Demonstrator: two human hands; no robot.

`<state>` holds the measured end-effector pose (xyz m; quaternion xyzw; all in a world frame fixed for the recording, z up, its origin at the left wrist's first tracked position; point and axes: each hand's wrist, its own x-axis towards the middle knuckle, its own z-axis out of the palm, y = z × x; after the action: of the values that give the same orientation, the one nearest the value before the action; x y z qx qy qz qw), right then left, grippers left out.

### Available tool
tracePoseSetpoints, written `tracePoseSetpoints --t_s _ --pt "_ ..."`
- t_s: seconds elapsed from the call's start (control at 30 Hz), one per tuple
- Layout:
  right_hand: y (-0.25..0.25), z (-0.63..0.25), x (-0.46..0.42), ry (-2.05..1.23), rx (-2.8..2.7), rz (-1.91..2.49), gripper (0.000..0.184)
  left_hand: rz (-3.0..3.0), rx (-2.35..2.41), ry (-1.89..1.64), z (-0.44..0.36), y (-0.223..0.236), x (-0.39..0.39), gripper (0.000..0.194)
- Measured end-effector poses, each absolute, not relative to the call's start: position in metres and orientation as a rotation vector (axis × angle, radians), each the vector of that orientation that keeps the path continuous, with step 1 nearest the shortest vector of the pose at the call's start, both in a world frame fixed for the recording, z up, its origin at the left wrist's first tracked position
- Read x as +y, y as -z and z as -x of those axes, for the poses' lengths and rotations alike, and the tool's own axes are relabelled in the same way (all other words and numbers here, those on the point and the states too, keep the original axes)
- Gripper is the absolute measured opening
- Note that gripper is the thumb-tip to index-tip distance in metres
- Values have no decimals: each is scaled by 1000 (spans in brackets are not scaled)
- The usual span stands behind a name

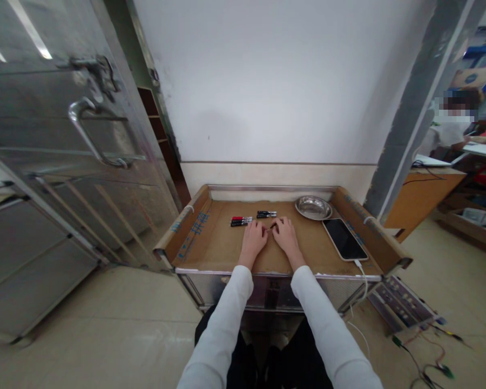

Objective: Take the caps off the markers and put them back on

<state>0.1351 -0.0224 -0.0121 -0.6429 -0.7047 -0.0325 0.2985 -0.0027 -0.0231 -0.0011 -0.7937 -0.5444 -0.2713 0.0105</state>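
My left hand [254, 237] and my right hand [285, 235] are close together over the cardboard-lined tabletop [222, 251], fingers curled inward. Between the fingertips of my right hand shows a small, thin dark piece [272, 227], too small to name. The left fingers are pinched near its other end; what they grip is mostly hidden. Just beyond my left hand lies a row of short red and black pieces with silvery ends [241, 221]. A second group of black, silver-ended pieces [266, 214] lies beyond the gap between my hands.
A round metal dish [313, 207] stands at the back right. In front of it lies a phone [345, 239] with a white cable [364, 283] hanging off the edge. Raised cardboard sides [188, 227] flank the tabletop. A person [449, 132] sits far right.
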Motion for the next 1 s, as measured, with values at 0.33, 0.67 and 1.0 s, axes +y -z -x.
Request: tracePoseSetpoints --t_s 0.33,0.67,1.0 --pt "12 -132 -24 157 -1853 1846 19 2542 -1654 926 -10 3 11 8" --pt "13 -132 -27 185 -1788 1881 22 2590 -1620 987 -7 7 11 9" --pt "13 -132 -25 221 -1843 1867 23 2615 -1611 854 -6 3 7 12"
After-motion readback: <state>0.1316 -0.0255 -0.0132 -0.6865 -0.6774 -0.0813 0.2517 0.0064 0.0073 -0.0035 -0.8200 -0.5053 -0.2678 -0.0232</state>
